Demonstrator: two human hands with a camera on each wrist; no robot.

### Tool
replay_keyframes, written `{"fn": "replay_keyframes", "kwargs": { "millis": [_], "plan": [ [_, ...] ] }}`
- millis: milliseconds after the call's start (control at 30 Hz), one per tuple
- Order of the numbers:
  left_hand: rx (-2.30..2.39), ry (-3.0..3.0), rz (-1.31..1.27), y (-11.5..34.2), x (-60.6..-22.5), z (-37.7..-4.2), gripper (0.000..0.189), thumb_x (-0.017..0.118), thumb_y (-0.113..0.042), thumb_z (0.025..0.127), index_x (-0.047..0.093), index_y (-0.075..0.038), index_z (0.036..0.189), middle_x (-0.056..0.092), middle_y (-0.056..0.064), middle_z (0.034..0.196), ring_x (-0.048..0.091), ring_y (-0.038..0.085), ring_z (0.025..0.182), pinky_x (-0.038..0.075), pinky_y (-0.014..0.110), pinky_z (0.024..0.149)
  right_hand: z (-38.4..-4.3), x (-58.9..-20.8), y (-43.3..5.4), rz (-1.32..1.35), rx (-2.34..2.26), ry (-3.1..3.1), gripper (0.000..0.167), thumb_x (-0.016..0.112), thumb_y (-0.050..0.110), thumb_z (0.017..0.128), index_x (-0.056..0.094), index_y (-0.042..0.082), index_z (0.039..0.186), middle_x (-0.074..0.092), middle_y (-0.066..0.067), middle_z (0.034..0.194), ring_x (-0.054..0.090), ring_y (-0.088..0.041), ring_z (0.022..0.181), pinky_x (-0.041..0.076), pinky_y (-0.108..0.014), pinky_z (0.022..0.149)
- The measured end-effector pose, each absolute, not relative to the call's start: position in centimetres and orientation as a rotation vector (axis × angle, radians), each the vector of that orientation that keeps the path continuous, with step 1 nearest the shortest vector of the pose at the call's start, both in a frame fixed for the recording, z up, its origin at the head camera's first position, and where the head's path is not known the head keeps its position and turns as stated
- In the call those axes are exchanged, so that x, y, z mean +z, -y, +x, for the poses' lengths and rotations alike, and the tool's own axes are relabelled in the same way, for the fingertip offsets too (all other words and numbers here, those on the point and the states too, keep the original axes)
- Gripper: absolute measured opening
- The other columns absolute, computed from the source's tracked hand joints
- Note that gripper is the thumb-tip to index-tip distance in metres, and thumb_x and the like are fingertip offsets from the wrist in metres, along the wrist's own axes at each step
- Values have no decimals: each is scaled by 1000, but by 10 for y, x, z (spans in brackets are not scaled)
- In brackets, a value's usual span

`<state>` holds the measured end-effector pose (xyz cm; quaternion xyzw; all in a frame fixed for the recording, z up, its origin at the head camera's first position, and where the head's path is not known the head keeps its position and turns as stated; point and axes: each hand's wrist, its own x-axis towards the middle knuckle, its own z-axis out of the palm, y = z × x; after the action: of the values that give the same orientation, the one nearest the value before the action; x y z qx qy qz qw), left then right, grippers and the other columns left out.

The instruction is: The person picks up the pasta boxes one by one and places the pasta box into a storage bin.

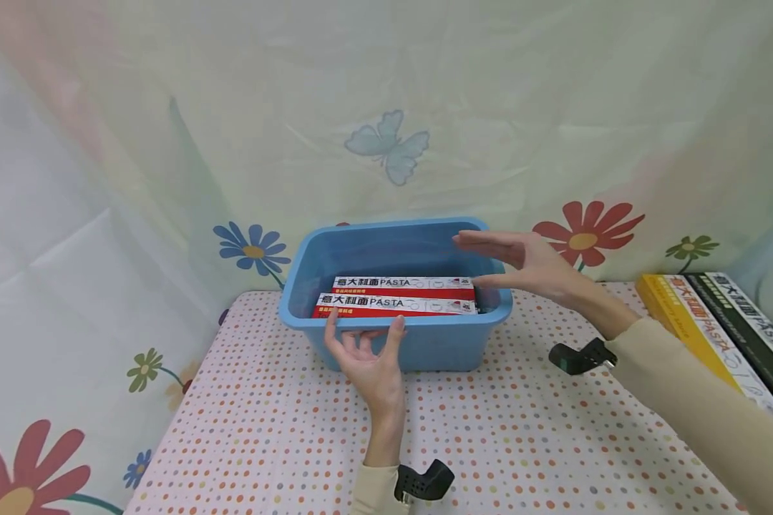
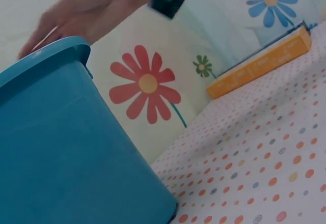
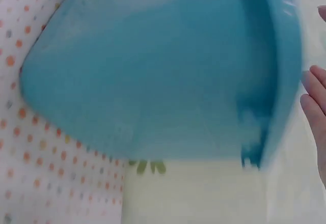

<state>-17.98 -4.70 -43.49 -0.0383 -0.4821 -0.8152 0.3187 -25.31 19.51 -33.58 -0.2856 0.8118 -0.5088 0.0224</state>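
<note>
A blue plastic bin (image 1: 393,350) stands on the table near the back wall. Inside it lie red and white pasta boxes, a rear one (image 1: 402,286) and a front one (image 1: 396,305), side by side. My left hand (image 1: 367,368) is at the bin's front rim, palm up, with index finger and thumb reaching the rim and the other fingers loosely bent below it. Over the right rim hovers my right hand (image 1: 528,266), fingers straight and thumb apart, holding nothing. The right wrist view shows fingertips (image 3: 317,94) beside the bin's rim; the left hand is outside its own wrist view.
At the table's right lie a yellow pasta box (image 1: 689,329) and a black one (image 1: 744,332), side by side. A flowered cloth (image 1: 386,86) hangs right behind the bin. The table wears a dotted cover (image 1: 283,429).
</note>
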Motion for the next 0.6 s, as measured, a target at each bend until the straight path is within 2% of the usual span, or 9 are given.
{"fn": "replay_keyframes", "kwargs": {
  "millis": [167,200,267,400,500,600],
  "plan": [
    [-2119,1273,-105,49,-434,-179,90,80,3,89,22,-8,158,43,33,146,62,24,95,66,48,83,-221,-344,-243,-799,-1610,-2661,69,78,1,92,51,10,155,57,-1,153,52,-5,140,56,-29,103],
    [-2115,1271,-107,49,-434,-180,91,80,3,89,21,-6,158,42,33,147,62,24,95,66,48,82,-214,-348,-255,-745,-1590,-2714,69,78,2,93,51,12,155,58,5,152,53,0,136,55,-21,99],
    [-2117,1264,-114,49,-433,-180,92,80,3,89,20,-5,158,42,34,147,62,23,94,66,49,82,-201,-358,-282,-659,-1559,-2773,68,75,1,94,50,12,156,58,14,150,52,9,132,53,-13,93],
    [-2135,1243,-114,48,-434,-181,92,81,4,88,22,-7,158,42,35,144,62,22,92,66,50,82,-173,-384,-333,-367,-1453,-2902,65,73,8,99,48,15,158,54,32,142,46,23,121,47,-1,82],
    [-2142,1238,-105,46,-435,-181,92,81,4,87,24,-11,158,43,35,143,62,22,91,66,50,82,-153,-407,-366,-170,-1412,-2937,65,68,14,103,41,21,162,46,37,143,40,26,121,41,1,89],
    [-2141,1245,-106,46,-435,-180,92,81,4,88,24,-12,158,44,34,143,62,23,93,66,50,83,-138,-435,-399,-82,-1447,-2961,66,59,8,107,32,20,166,39,33,150,34,22,131,41,2,92]
  ]
}}
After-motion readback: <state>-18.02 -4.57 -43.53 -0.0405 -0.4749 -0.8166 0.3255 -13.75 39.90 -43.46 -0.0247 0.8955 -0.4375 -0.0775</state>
